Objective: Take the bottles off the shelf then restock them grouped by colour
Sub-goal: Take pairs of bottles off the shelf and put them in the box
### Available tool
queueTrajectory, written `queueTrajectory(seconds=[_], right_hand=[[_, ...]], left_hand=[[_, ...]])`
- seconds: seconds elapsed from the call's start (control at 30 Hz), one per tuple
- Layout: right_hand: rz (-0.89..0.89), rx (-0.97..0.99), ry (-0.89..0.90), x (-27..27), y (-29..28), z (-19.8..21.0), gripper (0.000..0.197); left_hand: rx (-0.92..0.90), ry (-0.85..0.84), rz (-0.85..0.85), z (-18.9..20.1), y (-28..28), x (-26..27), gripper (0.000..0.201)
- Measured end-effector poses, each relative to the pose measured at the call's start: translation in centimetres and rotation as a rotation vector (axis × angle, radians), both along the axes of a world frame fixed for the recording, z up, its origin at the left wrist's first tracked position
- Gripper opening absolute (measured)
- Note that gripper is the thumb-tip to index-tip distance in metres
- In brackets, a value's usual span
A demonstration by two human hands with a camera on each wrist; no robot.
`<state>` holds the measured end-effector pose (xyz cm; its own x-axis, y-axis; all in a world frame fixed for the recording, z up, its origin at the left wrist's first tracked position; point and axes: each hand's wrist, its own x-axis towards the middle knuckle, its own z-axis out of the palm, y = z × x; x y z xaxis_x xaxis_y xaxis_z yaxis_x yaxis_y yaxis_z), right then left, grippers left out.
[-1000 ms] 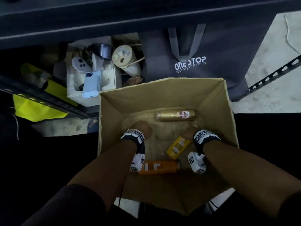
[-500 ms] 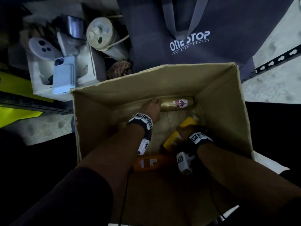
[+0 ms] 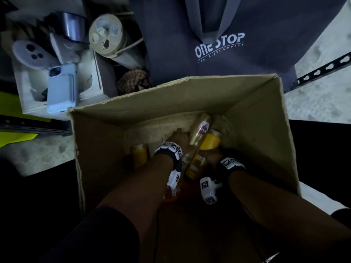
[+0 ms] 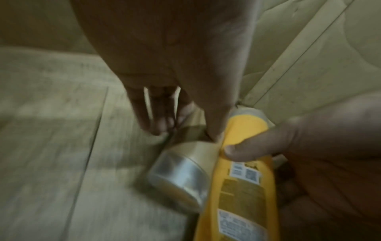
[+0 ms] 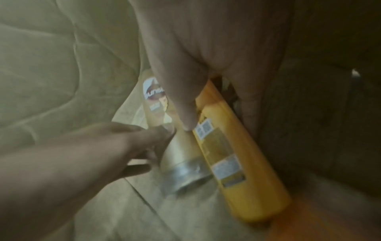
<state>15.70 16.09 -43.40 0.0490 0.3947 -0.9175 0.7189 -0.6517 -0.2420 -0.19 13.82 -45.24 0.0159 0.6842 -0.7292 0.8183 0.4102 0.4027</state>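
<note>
Both hands are down inside an open cardboard box (image 3: 266,130). My left hand (image 3: 178,136) (image 4: 183,132) holds a gold bottle (image 3: 200,132) (image 4: 179,176) (image 5: 181,146) with a silver cap, fingers on one side and thumb on the other. My right hand (image 3: 210,155) (image 5: 216,114) grips a yellow bottle (image 3: 209,142) (image 4: 245,187) (image 5: 237,163), thumb across its label. The two bottles lean side by side, touching. Another yellowish bottle (image 3: 139,154) stands at the box's left. An orange bottle (image 3: 182,186) lies under my wrists, mostly hidden.
A dark "ONE STOP" bag (image 3: 218,48) stands behind the box. A white bin (image 3: 28,103) at the back left holds a phone (image 3: 60,88) and other items. A slotted metal shelf rail (image 3: 322,69) crosses at right, and a pale floor (image 3: 319,103) shows.
The gold bottle lay flat across the back of the box; my left hand reached it and tilted it up beside the yellow bottle, which my right hand raised. The view moved closer.
</note>
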Motion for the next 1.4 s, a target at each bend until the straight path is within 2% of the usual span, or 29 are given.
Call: queueTrajectory(seconds=[0.1, 0.17, 0.2, 0.27, 0.3, 0.37, 0.43, 0.5, 0.63, 0.67, 0.77, 0.8, 0.83, 0.9, 0.97, 1.07, 1.17, 1.27, 1.4], right_hand=[[-0.062, 0.035, 0.009, 0.4, -0.1, 0.0, 0.069], [-0.075, 0.048, 0.019, 0.8, -0.1, -0.3, 0.062], [-0.082, 0.053, 0.026, 0.9, -0.1, -0.3, 0.052], [-0.093, 0.061, 0.04, 0.9, 0.1, 0.0, 0.029], [-0.099, 0.062, 0.047, 1.0, 0.2, 0.2, 0.026], [-0.107, 0.06, 0.083, 1.0, 0.2, 0.8, 0.026], [-0.129, 0.037, 0.111, 0.9, 0.3, 1.4, 0.039], [-0.114, 0.035, 0.114, 0.6, 0.4, 2.1, 0.044], [0.11, 0.058, 0.079, -0.2, 1.0, 3.0, 0.058], [0.165, 0.059, 0.076, -0.5, 1.1, 3.3, 0.057], [0.322, 0.056, 0.071, -1.4, 1.5, 4.8, 0.032], [0.399, 0.072, 0.058, -1.7, 1.7, 5.4, 0.031], [0.483, 0.1, 0.035, -1.9, 1.9, 5.9, 0.036], [0.623, 0.176, -0.026, -2.3, 2.7, 6.8, 0.064], [0.725, 0.24, -0.054, -2.4, 3.4, 7.7, 0.081], [0.791, 0.415, -0.072, -2.8, 4.2, 9.2, 0.069], [0.838, 0.582, -0.095, -3.3, 4.5, 10.6, 0.06], [0.82, 0.633, -0.054, -3.4, 3.9, 11.2, 0.063], [0.724, 0.67, 0.031, -3.0, 2.4, 11.0, 0.064]], left_hand=[[0.035, -0.124, 0.237, 0.1, -0.5, 0.9, 0.064], [0.104, -0.158, 0.37, 0.4, -0.1, 1.3, 0.064], [0.126, -0.164, 0.399, 0.6, 0.3, 1.5, 0.065], [0.128, -0.154, 0.395, 1.2, 1.2, 1.7, 0.072], [0.106, -0.138, 0.372, 1.3, 1.7, 1.7, 0.077], [0.034, -0.086, 0.294, 1.4, 2.0, 1.7, 0.083], [-0.022, -0.056, 0.242, 1.4, 1.8, 1.2, 0.077], [-0.017, -0.071, 0.334, 1.7, 1.1, 0.4, 0.07], [0.07, -0.093, 0.531, 2.7, -0.6, -0.9, 0.065], [0.1, -0.103, 0.587, 3.1, -1.0, -1.2, 0.062], [0.182, -0.139, 0.794, 4.5, -2.1, -1.9, 0.059], [0.212, -0.146, 0.847, 4.9, -2.4, -2.0, 0.06], [0.243, -0.153, 0.889, 5.3, -2.7, -2.0, 0.06], [0.318, -0.181, 0.949, 6.3, -3.1, -2.1, 0.064], [0.379, -0.236, 0.965, 7.3, -3.4, -2.1, 0.074], [0.452, -0.342, 0.943, 8.4, -4.3, -2.4, 0.086], [0.44, -0.363, 0.86, 9.0, -5.3, -2.4, 0.084], [0.428, -0.325, 0.796, 9.5, -6.2, -2.1, 0.076], [0.431, -0.258, 0.657, 10.1, -7.2, -2.1, 0.08]])
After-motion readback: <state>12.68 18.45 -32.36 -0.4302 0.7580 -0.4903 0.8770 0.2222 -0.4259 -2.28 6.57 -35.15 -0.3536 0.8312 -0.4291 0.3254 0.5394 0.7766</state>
